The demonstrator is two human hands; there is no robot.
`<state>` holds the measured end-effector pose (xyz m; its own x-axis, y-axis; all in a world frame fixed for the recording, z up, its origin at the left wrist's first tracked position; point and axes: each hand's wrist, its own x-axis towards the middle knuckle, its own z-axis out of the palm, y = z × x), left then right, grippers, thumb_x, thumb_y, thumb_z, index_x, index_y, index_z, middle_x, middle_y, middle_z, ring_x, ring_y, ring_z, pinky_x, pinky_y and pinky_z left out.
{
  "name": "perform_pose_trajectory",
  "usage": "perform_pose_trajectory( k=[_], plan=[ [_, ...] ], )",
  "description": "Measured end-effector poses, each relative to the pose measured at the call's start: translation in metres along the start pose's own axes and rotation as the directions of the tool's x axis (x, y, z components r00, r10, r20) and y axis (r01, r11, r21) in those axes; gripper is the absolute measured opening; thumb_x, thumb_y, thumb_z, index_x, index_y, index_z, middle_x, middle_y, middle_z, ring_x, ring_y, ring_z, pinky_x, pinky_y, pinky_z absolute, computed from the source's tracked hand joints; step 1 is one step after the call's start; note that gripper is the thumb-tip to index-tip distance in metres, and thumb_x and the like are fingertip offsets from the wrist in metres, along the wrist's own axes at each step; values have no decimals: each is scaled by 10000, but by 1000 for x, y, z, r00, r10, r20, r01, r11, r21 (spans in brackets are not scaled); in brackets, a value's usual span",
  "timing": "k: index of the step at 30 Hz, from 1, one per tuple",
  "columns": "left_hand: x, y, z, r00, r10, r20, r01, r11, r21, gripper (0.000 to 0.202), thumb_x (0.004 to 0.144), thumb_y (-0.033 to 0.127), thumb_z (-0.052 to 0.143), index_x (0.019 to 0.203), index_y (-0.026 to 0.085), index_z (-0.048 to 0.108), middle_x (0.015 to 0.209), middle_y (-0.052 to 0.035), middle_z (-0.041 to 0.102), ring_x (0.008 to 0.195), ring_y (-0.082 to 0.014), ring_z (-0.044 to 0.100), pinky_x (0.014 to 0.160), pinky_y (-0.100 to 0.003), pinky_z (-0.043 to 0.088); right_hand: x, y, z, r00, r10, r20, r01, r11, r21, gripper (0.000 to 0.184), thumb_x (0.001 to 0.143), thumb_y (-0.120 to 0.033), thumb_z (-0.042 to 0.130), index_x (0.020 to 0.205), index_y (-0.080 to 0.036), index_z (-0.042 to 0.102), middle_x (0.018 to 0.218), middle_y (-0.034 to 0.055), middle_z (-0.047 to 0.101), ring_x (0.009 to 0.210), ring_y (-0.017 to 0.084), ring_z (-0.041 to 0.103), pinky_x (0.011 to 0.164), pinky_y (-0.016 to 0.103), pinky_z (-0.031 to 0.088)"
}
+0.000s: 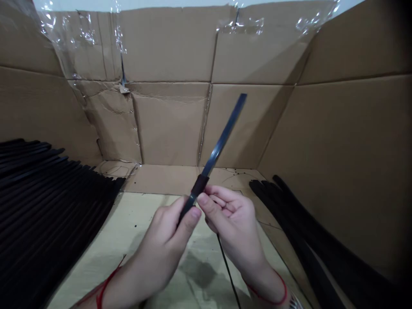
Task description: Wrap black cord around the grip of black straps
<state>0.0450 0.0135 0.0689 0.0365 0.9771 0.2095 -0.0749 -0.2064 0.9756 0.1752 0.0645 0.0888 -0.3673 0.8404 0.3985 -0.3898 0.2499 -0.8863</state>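
Left hand (164, 244) on the strip (222, 139), right hand (231, 221) beside the dark band (200, 183)

Thumb and fingers of the left hand pinch the strip low down; its long axis slants up, away from the person and to the right, free tip toward the cardboard wall (174, 128). Around the strip, just beyond the left thumb, sits the band. Right thumb and forefinger come together near its lower right edge. From that hand's curled fingers, which seem to hold it, the cord (228, 270) hangs toward the person.

Taped cardboard walls (170, 128) and rows of black strips (54, 210) suggest a workshop
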Motion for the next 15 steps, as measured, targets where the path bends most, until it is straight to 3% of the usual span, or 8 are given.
perform_pose_trajectory(
  k=[2,4,6,8,11,13,15],
  plan=[
    [2,-2,1,997,-40,71,51,985,-164,395,950,518,472,811,150,512,521,60,387,403,-36,331,379,-97,302,1,1,-2,994,61,94,-66,997,51,187,820,-324,708,834,-139,683,492,-51,454,387,28,202,344,173,119],
    [7,-7,0,961,-42,275,161,890,-427,431,964,545,400,813,158,517,495,64,384,338,-34,297,324,-108,320,3,3,-5,978,95,184,-115,988,100,220,861,-350,655,806,-137,656,498,-43,469,381,26,192,348,175,107],
    [12,-11,-3,882,30,470,307,721,-622,446,971,547,364,800,164,517,454,73,365,282,-30,250,278,-117,330,6,6,-9,972,79,223,-112,984,137,235,869,-343,649,762,-134,639,475,-68,396,382,24,182,354,172,111],
    [16,-15,-5,783,126,609,469,522,-712,467,994,515,300,761,165,502,407,79,339,228,-25,192,237,-117,313,10,10,-12,972,49,232,-91,980,176,202,851,-319,676,773,-135,649,471,-95,306,388,22,170,362,166,116],
    [18,-18,-6,702,232,674,613,284,-737,524,1015,477,191,697,168,468,353,80,311,170,-23,128,196,-116,276,17,18,-14,952,92,291,-156,966,205,192,810,-319,719,859,-136,683,495,-96,303,399,24,178,365,165,111],
    [19,-20,-5,684,221,695,644,263,-718,565,1011,499,159,669,167,462,339,74,305,161,-27,129,191,-119,264,20,22,-14,938,135,320,-210,954,213,218,792,-335,731,841,-127,691,496,-94,306,403,24,167,362,166,101],
    [21,-21,-4,677,120,726,651,362,-667,591,997,548,184,669,157,483,355,64,319,188,-31,170,207,-117,265,22,26,-15,950,141,279,-208,951,228,219,778,-329,742,799,-118,686,488,-99,292,404,21,147,357,164,94]
  ],
)
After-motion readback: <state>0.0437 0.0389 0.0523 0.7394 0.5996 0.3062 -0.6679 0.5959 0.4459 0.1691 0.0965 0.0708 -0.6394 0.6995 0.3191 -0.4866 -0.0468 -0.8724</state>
